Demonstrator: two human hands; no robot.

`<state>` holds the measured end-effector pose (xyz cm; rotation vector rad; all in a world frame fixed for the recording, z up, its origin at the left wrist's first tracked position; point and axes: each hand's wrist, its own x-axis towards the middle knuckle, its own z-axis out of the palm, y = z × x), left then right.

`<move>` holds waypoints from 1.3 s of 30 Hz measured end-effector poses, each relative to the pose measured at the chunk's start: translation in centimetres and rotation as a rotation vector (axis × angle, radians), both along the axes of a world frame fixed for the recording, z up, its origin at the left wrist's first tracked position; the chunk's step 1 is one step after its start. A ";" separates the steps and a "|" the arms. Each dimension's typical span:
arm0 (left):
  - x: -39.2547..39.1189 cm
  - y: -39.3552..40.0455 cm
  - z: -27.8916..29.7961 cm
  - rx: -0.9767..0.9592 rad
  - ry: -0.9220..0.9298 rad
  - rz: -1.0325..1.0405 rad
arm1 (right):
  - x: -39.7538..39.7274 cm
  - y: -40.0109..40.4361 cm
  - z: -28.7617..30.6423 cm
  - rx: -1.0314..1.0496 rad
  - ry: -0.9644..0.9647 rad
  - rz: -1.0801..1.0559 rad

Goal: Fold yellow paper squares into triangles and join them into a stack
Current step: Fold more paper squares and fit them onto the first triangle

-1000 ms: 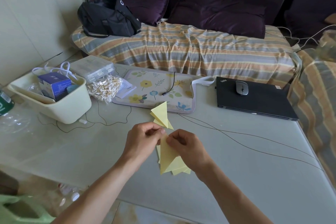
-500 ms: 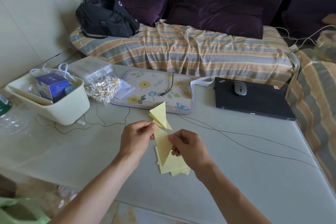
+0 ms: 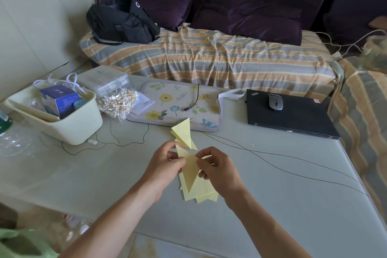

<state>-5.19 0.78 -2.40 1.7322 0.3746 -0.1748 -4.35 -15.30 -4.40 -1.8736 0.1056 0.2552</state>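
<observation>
One folded yellow paper triangle (image 3: 190, 170) is held above the grey table (image 3: 272, 184) by two hands.

It is pinched at its upper edge by the left hand (image 3: 165, 165) and the right hand (image 3: 217, 168), fingers curled round it. One loose pile of yellow paper squares (image 3: 202, 191) lies beneath; one stack of joined triangles (image 3: 184, 133) rests just beyond, beside one floral mat (image 3: 178, 107).

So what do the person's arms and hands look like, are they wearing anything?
Nothing that shows. Both forearms are bare from the bottom edge of the picture up to the wrists: no sleeves in view. The left hand and the right hand have no gloves, and no rings, watch or bracelet can be seen. The fingernails look short and plain.
</observation>
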 end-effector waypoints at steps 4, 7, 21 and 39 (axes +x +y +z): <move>0.0 0.1 0.1 0.027 -0.028 -0.009 | 0.0 0.2 0.3 0.027 -0.011 0.023; 0.1 0.0 0.0 0.053 -0.046 -0.018 | 0.0 0.2 0.2 0.036 -0.012 0.016; 0.0 0.2 -0.6 0.341 -0.161 -0.129 | -0.3 0.3 0.4 -0.016 -0.037 0.088; -0.1 -0.1 -0.7 0.492 -0.227 -0.163 | 0.2 0.1 -0.1 0.106 0.041 0.011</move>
